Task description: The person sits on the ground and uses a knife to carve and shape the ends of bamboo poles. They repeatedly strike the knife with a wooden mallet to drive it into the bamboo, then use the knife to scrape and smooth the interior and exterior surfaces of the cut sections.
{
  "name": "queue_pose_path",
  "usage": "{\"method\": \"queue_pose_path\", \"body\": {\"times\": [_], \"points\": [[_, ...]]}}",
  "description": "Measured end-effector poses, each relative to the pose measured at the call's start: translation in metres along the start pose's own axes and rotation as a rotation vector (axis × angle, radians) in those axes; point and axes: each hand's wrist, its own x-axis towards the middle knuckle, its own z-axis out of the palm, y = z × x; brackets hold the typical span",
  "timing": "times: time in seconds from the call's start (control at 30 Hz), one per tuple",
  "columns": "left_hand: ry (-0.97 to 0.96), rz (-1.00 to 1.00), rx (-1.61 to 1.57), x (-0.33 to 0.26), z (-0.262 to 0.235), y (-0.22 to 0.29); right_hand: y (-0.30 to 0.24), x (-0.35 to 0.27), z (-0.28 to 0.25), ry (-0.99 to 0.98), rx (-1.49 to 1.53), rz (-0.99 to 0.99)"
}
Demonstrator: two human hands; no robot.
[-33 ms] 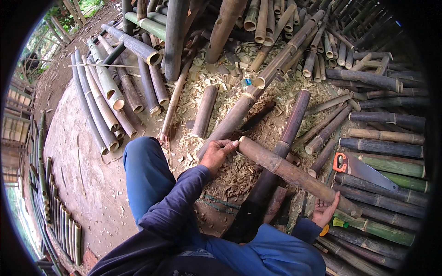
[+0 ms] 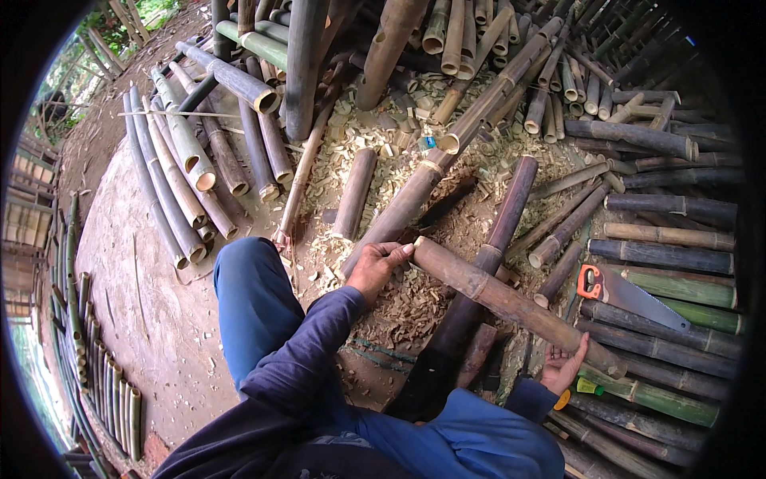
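Note:
A brown bamboo pole section slants across in front of my knees, over a darker bamboo pole. At its upper left end my left hand is closed, fingers curled and thumb against the rim. My right hand cups the lower right end from beneath, palm up, with the thumb along the side and the fingertips partly hidden behind the bamboo. Beyond my left hand, a long bamboo pole runs away from me over the shavings.
Pale bamboo chips cover the ground. An orange-handled handsaw lies on stacked bamboo sections at the right. More bamboo poles lie at the left. Thick upright bamboo posts stand ahead. A green-capped item sits near my right hand.

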Motion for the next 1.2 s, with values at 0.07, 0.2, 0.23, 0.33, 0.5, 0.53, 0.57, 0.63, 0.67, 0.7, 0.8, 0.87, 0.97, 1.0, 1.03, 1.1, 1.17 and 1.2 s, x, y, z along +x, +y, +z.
{"method": "queue_pose_path", "body": {"times": [0.07, 0.2, 0.23, 0.33, 0.5, 0.53, 0.57, 0.63, 0.67, 0.7, 0.8, 0.87, 0.97, 1.0, 1.03, 1.1, 1.17, 1.2], "points": [[-0.015, -0.004, -0.045, 0.001, -0.003, -0.003, 0.004, 0.007, -0.005, -0.027, 0.047, 0.004], [-0.034, -0.048, -0.281, -0.003, 0.007, 0.01, 0.011, 0.028, -0.027, -0.207, 0.268, -0.071], [-0.026, -0.073, -0.369, -0.004, 0.012, 0.014, 0.011, 0.031, -0.032, -0.263, 0.339, -0.107], [-0.122, -0.082, -0.264, 0.006, -0.003, -0.009, 0.009, 0.013, -0.016, -0.203, 0.386, -0.107], [-0.204, -0.118, -0.465, 0.006, 0.002, -0.02, 0.007, 0.009, -0.025, -0.343, 0.486, -0.081], [-0.212, -0.109, -0.487, 0.006, 0.004, -0.019, 0.008, 0.013, -0.031, -0.409, 0.5, -0.081], [-0.216, -0.098, -0.507, 0.005, 0.004, -0.018, 0.009, 0.013, -0.031, -0.426, 0.503, -0.082], [-0.22, -0.11, -0.541, 0.007, 0.001, -0.019, 0.011, 0.014, -0.029, -0.462, 0.51, -0.081], [-0.221, -0.114, -0.56, 0.007, -0.003, -0.02, 0.013, 0.014, -0.028, -0.397, 0.5, -0.081], [-0.144, 0.049, -0.33, 0.006, -0.002, -0.023, 0.014, 0.015, -0.026, -0.335, 0.489, -0.08], [0.204, 0.549, 0.801, -0.009, 0.011, 0.006, 0.013, 0.017, -0.018, -0.208, 0.388, -0.117], [0.018, 0.741, 1.081, -0.03, 0.03, 0.039, 0.012, -0.006, 0.006, -0.152, 0.281, -0.14], [-0.234, 0.872, 1.299, -0.046, 0.068, 0.026, 0.024, -0.028, 0.048, -0.328, 0.2, -0.077], [-0.221, 0.88, 1.292, -0.051, 0.073, 0.029, 0.033, -0.044, 0.068, -0.463, 0.147, -0.034], [-0.191, 0.758, 1.323, -0.049, 0.07, 0.028, 0.043, -0.06, 0.089, -0.596, 0.094, 0.007], [-0.14, 0.524, 1.376, -0.04, 0.055, 0.026, 0.056, -0.081, 0.116, -0.765, 0.106, 0.17], [0.226, 0.653, 1.31, -0.027, 0.011, 0.019, 0.066, -0.109, 0.136, -1.007, -0.067, 0.135], [0.36, 0.5, 1.347, -0.019, -0.01, 0.016, 0.067, -0.126, 0.145, -0.94, -0.231, 0.067]]}}
